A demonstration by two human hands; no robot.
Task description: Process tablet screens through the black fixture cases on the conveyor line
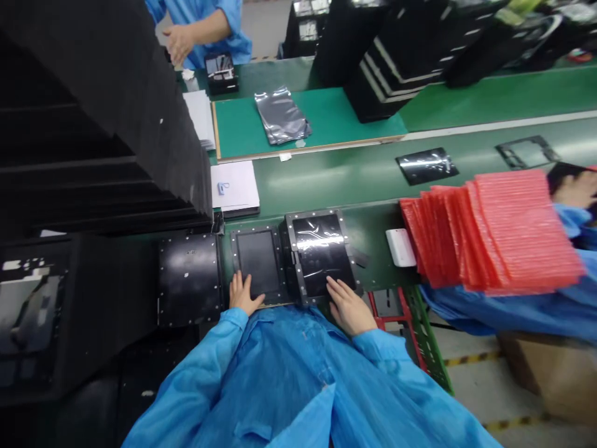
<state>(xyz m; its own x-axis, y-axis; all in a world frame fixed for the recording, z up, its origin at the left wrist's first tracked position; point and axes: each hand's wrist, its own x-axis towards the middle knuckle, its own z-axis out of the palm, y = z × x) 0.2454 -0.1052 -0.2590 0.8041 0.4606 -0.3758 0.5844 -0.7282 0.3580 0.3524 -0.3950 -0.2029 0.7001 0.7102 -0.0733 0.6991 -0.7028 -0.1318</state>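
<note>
My left hand (244, 295) lies with its fingers spread on the near left edge of a flat black frame (257, 258) dotted with small studs. To its right, a thicker black studded fixture (291, 261) holds a glossy black panel (324, 249) that reflects the lights. My right hand (349, 305) rests its outstretched fingertips on the near edge of that panel, and nothing is gripped in it. A black studded plate (189, 280) is at the left of the frame.
Tall black stacked trays (107, 124) rise at the left. Red bubble bags (504, 236) and a small white device (400, 247) lie right. On the green line sit a dark panel (426, 166), silvery bags (282, 116) and papers (240, 180). A co-worker's hand (180, 43) shows across the line.
</note>
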